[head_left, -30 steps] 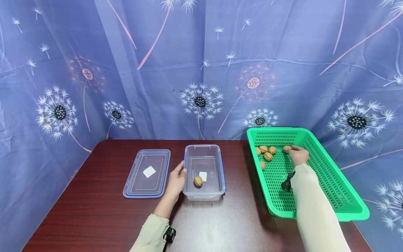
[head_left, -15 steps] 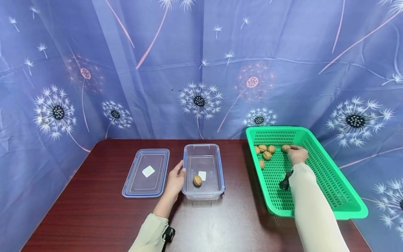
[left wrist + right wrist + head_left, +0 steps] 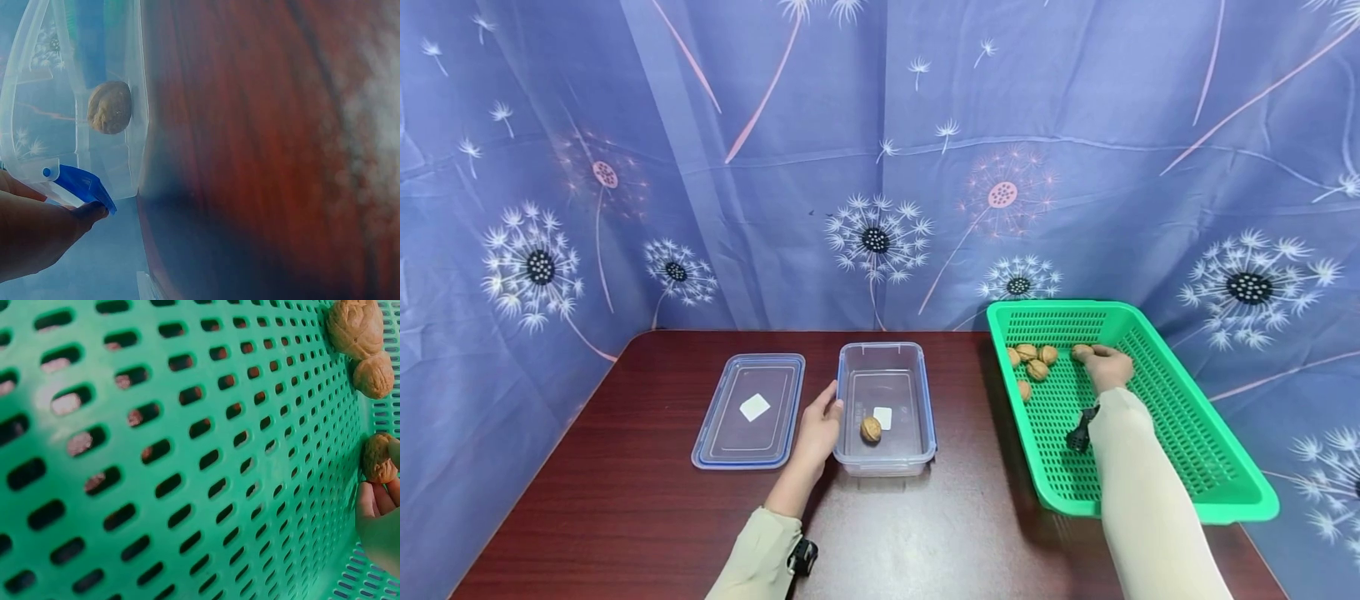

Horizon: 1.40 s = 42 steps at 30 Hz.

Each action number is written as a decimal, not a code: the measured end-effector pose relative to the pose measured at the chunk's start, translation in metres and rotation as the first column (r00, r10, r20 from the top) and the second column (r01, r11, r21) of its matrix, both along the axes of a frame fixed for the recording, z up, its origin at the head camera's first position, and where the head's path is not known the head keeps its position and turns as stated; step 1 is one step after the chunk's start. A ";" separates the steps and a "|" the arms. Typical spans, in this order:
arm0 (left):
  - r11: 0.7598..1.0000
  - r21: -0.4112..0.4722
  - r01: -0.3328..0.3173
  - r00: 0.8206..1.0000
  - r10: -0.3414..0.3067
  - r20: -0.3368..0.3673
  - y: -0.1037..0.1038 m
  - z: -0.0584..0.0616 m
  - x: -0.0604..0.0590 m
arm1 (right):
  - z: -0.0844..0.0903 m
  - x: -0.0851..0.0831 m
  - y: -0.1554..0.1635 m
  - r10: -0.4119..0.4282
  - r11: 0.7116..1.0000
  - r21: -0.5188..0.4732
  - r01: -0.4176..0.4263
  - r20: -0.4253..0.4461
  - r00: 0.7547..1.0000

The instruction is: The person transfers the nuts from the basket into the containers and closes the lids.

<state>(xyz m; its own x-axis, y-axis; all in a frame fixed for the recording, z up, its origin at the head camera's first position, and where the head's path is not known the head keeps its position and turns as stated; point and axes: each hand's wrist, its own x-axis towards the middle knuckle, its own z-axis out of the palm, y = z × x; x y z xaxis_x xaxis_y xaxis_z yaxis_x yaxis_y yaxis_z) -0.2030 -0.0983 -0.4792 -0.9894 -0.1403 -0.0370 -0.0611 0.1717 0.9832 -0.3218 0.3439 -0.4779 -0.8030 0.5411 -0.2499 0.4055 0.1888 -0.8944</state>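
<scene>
In the head view my left hand (image 3: 818, 425) lies against the left side of a clear plastic food container (image 3: 883, 469), its fingers fairly straight along the rim. The left wrist view shows the thumb touching the container's blue latch (image 3: 84, 184). One walnut (image 3: 870, 429) sits inside, by a white square label (image 3: 882, 417). My right hand (image 3: 1108, 367) reaches into the far part of a green plastic basket (image 3: 1195, 400). Its thumb and fingers pinch a walnut (image 3: 378, 457) low at the basket's far wall. Several other walnuts (image 3: 1037, 369) lie at the basket's far left.
The container's clear lid (image 3: 748, 433), with a blue seal and a white label, lies left of my left hand. All stands on a dark red-brown table (image 3: 602, 483). A blue dandelion-print curtain (image 3: 760, 208) hangs right behind the table's far edge.
Almost nothing moves. The view shifts very slightly, while the left hand stays at the container and the right hand keeps its pinch on the walnut in the basket.
</scene>
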 end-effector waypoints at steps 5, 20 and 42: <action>1.000 0.009 0.004 1.000 -0.004 0.004 0.001 0.000 0.001 | -0.001 0.001 0.002 0.002 1.000 0.004 -0.002 -0.008 1.000; 1.000 -0.001 -0.001 1.000 0.001 0.008 0.000 0.002 0.001 | 0.009 -0.002 -0.006 -0.007 0.997 -0.080 0.005 -0.036 0.999; 1.000 -0.016 0.003 0.999 -0.002 0.039 0.001 0.002 0.001 | 0.058 -0.014 -0.040 -0.007 0.987 -0.157 -0.021 -0.177 0.984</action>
